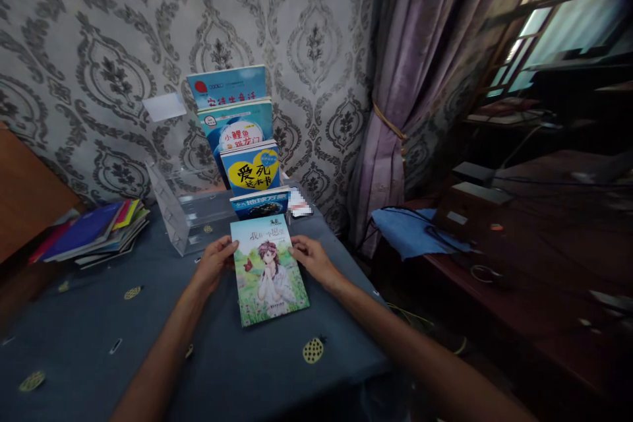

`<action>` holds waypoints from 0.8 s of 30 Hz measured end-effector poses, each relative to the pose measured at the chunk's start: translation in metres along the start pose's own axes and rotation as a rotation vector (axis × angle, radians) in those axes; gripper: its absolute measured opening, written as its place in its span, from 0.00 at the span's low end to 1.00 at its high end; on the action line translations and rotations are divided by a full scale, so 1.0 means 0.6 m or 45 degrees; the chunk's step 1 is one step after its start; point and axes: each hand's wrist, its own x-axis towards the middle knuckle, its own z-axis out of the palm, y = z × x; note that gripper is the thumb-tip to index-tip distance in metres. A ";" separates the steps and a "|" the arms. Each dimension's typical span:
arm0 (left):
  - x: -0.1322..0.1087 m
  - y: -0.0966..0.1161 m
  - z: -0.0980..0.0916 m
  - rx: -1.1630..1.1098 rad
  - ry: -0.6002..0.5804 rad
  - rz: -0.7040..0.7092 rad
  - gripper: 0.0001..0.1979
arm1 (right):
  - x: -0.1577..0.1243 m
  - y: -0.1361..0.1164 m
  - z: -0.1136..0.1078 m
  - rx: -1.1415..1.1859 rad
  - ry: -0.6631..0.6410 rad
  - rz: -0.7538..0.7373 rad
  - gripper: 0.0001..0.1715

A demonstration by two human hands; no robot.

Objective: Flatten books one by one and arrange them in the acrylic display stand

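Observation:
A thin book [268, 270] with a drawn girl in a meadow on its cover lies flat on the blue tablecloth [148, 343]. My left hand [215, 261] grips its upper left edge, fingers curled over it. My right hand [312, 258] holds the upper right edge the same way. Just beyond the book stands a clear tiered display rack [192, 214] with several books [247, 145] stepped upward in its right column, against the patterned wall.
A stack of colourful books [93, 232] lies at the table's left. A purple curtain [395, 112] hangs to the right. Beyond the table's right edge stands a dark wooden desk [519, 244] with a blue cloth [415, 231], boxes and cables. A window [558, 13] is at upper right.

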 end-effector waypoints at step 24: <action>0.135 0.167 0.005 0.463 0.251 1.028 0.19 | 0.206 -0.139 -0.007 -0.336 0.370 -0.719 0.08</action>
